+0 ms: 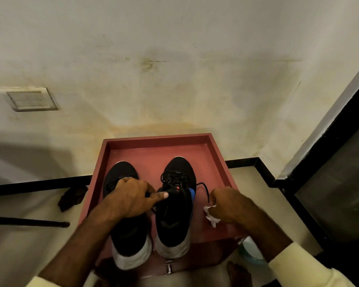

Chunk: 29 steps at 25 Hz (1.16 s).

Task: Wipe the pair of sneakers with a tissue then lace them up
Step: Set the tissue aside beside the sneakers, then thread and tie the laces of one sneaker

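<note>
Tissue (212, 218) was pinched in grip of right hand (230, 204), just beside right sneaker (172, 220) on red tray (158, 139); left hand (126, 195) rested on left sneaker (131, 235), its grip unclear. Risk: thin tissue could shred on loose laces (204, 188).

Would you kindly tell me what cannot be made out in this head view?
Head view only:
- left sneaker: laces and tongue covered by the left hand.
- tissue: mostly hidden inside the right hand.
- pale object below the tray's near corner: cut off by the right forearm, unidentifiable.
- dark clump left of the tray: too dim to identify.
</note>
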Each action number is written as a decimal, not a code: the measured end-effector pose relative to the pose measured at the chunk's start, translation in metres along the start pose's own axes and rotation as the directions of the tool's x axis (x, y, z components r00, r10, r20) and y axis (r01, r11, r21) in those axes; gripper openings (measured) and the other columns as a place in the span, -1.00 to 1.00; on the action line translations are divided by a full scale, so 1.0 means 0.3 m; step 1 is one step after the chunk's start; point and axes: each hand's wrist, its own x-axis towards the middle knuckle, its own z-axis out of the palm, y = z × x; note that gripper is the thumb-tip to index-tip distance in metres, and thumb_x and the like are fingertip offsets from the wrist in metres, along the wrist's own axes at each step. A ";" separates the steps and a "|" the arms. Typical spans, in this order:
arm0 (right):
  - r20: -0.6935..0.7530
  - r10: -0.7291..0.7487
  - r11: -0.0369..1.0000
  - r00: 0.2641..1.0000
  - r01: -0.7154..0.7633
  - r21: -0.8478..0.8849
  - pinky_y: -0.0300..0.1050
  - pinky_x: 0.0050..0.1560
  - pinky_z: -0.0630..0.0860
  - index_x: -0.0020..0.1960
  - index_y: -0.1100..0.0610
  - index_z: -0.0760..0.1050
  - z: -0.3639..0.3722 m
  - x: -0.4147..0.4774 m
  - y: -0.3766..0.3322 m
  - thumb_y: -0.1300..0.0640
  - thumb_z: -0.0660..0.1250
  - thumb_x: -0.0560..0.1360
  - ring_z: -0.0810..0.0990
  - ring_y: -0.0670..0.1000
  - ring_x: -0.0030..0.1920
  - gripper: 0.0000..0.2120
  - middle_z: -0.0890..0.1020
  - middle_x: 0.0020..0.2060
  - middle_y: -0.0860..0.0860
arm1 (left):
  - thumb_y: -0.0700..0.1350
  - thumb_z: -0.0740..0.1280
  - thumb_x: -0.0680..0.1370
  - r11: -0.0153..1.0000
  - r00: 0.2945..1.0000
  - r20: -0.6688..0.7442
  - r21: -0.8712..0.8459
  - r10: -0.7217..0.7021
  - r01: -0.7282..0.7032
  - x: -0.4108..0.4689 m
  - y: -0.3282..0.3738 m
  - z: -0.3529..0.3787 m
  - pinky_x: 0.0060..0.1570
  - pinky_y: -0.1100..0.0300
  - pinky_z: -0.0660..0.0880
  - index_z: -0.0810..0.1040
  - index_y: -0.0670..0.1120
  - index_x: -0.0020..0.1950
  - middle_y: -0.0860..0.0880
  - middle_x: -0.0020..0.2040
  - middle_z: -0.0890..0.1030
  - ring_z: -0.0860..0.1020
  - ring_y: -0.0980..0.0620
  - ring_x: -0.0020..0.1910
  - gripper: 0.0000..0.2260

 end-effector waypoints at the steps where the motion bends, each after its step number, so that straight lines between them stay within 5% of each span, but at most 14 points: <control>1: -0.046 -0.013 1.000 0.999 0.013 -0.007 -0.03 0.12 0.63 0.11 0.11 0.63 -0.012 0.005 0.008 -0.10 0.39 0.58 0.66 0.03 -0.01 -0.72 0.69 -0.02 0.04 | 0.48 0.13 0.53 0.997 1.000 -0.017 -0.075 0.004 -0.006 -0.004 -0.011 -0.016 0.38 0.00 0.44 0.71 0.10 -0.02 0.10 -0.09 0.73 0.67 0.08 0.04 -0.44; 5: -0.395 -0.186 0.952 0.900 0.264 0.154 -0.08 0.12 0.59 0.12 0.00 0.62 -0.065 0.016 -0.003 -0.03 0.41 0.57 0.62 -0.06 0.04 -0.83 0.66 0.02 -0.11 | 0.21 0.42 0.55 0.954 0.998 -0.058 -0.301 -0.010 -0.008 -0.008 -0.033 -0.048 0.17 0.19 0.55 0.68 0.09 -0.09 0.21 -0.16 0.69 0.65 0.26 -0.08 -0.78; 8: -0.329 -0.385 0.864 0.862 0.462 0.200 -0.08 0.24 0.54 0.24 -0.13 0.62 -0.067 0.030 -0.056 -0.12 0.46 0.53 0.55 -0.15 0.20 -0.71 0.64 0.15 -0.23 | 0.12 0.47 0.55 0.922 1.000 -0.017 -0.387 -0.009 0.002 0.001 -0.038 -0.040 0.04 0.37 0.49 0.69 0.15 -0.11 0.23 -0.17 0.71 0.65 0.33 -0.09 -0.90; 15: -0.328 -0.393 0.847 0.859 0.477 0.233 -0.01 0.09 0.62 -0.03 -0.13 0.68 -0.089 0.054 -0.070 -0.12 0.49 0.50 0.62 -0.19 -0.01 -0.90 0.68 -0.07 -0.22 | 0.03 0.46 0.58 0.918 1.000 -0.030 -0.395 0.010 -0.020 0.009 -0.047 -0.027 -0.11 0.48 0.43 0.69 0.09 -0.07 0.18 -0.19 0.69 0.64 0.30 -0.15 -0.94; 20: -0.240 -0.398 0.838 0.885 0.458 0.298 -0.07 0.04 0.66 -0.06 -0.11 0.70 -0.093 0.027 -0.041 -0.12 0.51 0.50 0.66 -0.22 -0.07 -0.89 0.70 -0.12 -0.22 | 0.10 0.41 0.60 0.875 0.961 -0.273 -0.476 -0.050 -0.089 0.017 0.004 -0.008 -0.13 0.54 0.44 0.66 0.12 -0.03 0.23 -0.13 0.69 0.65 0.28 -0.11 -0.91; 23: -0.358 -0.333 0.814 0.873 0.457 0.359 -0.18 -0.05 0.65 -0.02 -0.10 0.68 -0.096 0.016 -0.040 -0.18 0.43 0.55 0.65 -0.22 -0.11 -0.83 0.70 -0.12 -0.21 | 0.03 0.39 0.63 0.892 0.934 -0.345 -0.447 -0.096 -0.074 0.048 0.034 -0.010 -0.14 0.55 0.40 0.64 0.08 0.06 0.21 -0.09 0.67 0.61 0.31 -0.08 -0.93; 26: -0.551 -0.252 0.798 0.796 0.493 0.347 -0.18 -0.05 0.65 0.02 -0.08 0.66 -0.091 0.045 -0.051 -0.05 0.41 0.60 0.64 -0.21 -0.10 -0.92 0.68 -0.09 -0.20 | 0.10 0.42 0.59 0.909 0.958 -0.262 -0.417 -0.115 -0.005 0.080 0.027 -0.007 -0.21 0.50 0.41 0.67 0.10 0.04 0.19 -0.14 0.68 0.60 0.33 -0.20 -0.89; 29: -0.533 -0.277 0.771 0.799 0.516 0.373 -0.16 -0.06 0.65 0.04 -0.09 0.67 -0.080 0.073 -0.084 0.06 0.45 0.57 0.63 -0.20 -0.11 -0.92 0.66 -0.09 -0.19 | 0.09 0.46 0.57 0.910 0.979 -0.179 -0.414 -0.102 0.019 0.094 0.030 0.004 -0.27 0.50 0.39 0.71 0.11 0.00 0.18 -0.22 0.68 0.60 0.34 -0.27 -0.91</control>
